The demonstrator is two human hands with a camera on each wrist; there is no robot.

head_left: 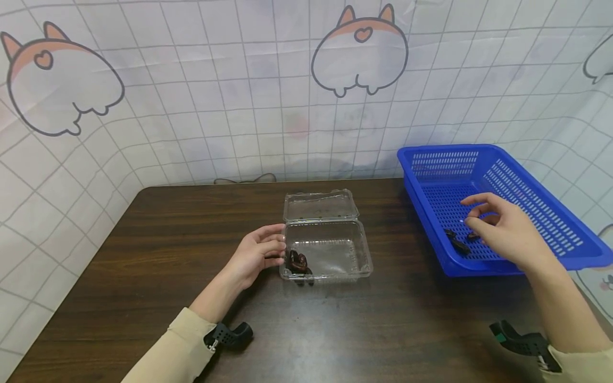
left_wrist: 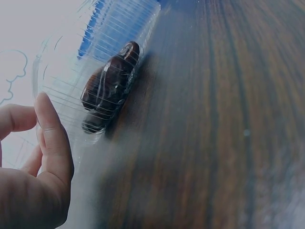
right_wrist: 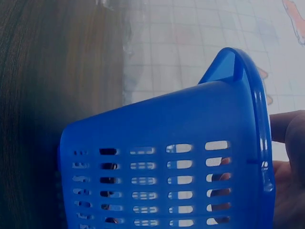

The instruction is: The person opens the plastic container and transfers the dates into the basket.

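Note:
A clear plastic clamshell box stands on the table with its lid folded back. Dark brown, glossy dates lie together in its near left corner; the left wrist view shows these dates through the ribbed wall. My left hand touches the box's left side with its fingertips. Over the blue basket hovers my right hand, its fingers loosely bent and no object visible between thumb and forefinger. Below it, several dark dates rest on the basket floor. The basket wall partly hides that hand in the right wrist view.
The dark wood-grain table meets a white grid-patterned cloth along its back edge. The basket's tall slotted wall rises at the right of the table. A thin cable lies by the back edge.

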